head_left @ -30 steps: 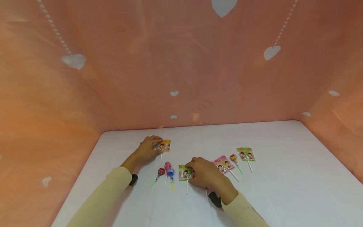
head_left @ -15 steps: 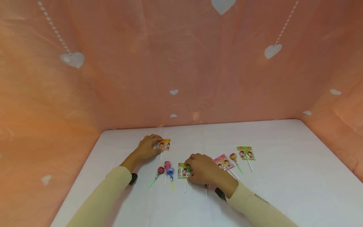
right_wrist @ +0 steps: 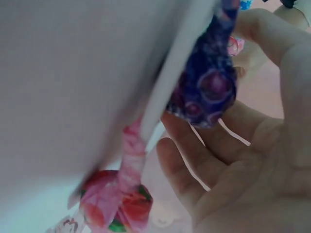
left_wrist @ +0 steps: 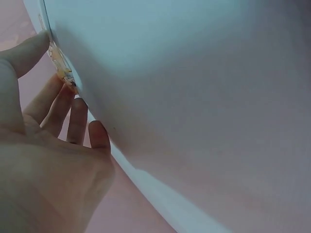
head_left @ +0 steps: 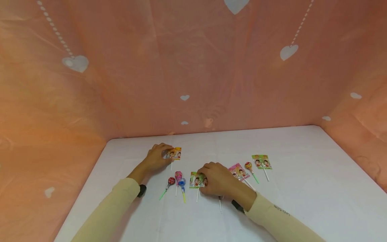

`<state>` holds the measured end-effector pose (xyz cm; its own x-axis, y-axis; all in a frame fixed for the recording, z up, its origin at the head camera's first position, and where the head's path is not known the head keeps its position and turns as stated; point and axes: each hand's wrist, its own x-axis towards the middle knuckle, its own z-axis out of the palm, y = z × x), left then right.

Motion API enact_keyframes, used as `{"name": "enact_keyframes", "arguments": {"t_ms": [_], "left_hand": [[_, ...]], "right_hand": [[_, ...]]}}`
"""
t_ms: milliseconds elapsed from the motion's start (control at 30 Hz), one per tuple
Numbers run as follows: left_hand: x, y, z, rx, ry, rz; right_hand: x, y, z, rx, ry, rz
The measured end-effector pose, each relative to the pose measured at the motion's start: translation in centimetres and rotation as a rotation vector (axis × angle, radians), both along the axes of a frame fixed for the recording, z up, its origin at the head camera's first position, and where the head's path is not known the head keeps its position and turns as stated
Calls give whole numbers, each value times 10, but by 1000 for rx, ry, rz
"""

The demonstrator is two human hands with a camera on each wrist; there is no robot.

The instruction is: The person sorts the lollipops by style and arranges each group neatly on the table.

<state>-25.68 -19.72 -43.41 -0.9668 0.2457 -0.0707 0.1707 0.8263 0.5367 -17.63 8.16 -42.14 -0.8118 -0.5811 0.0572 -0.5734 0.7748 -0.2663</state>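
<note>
My left hand (head_left: 156,157) pinches a flat lollipop in an orange packet (head_left: 177,153) at the back left of the table, thumb on one edge and fingers on the other. The left wrist view shows the same orange packet (left_wrist: 62,65) edge-on between thumb and fingertips. Nearer the middle, my right hand (head_left: 218,179) grips a flat lollipop in a green packet (head_left: 195,180), its white stick towards me. Beneath the right palm, a purple-wrapped lollipop (right_wrist: 204,87) and a pink-and-red wrapped lollipop (right_wrist: 116,201) appear in the right wrist view; the head view mostly hides them.
Between the hands lie a red lollipop (head_left: 171,181), a pink lollipop (head_left: 178,175) and a blue lollipop (head_left: 182,182). Right of the right hand are a pink packet lollipop (head_left: 239,171), a yellow-red lollipop (head_left: 248,165) and another green packet lollipop (head_left: 261,162). Orange cloth (head_left: 193,67) surrounds the white table (head_left: 302,188).
My right wrist and forearm have swung a little to the right, and the green packet lollipop's stick has tilted slightly left. The left hand keeps its hold on the orange packet in place.
</note>
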Motion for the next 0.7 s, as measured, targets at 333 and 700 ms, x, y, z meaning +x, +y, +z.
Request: {"name": "enact_keyframes", "arguments": {"t_ms": [333,700], "left_hand": [[2,-1,-1,-2,-13,7],[3,0,3,2,-20,33]], "right_hand": [[3,0,-6,-14,6,-19],[-11,5,8,-90,69,32]]}}
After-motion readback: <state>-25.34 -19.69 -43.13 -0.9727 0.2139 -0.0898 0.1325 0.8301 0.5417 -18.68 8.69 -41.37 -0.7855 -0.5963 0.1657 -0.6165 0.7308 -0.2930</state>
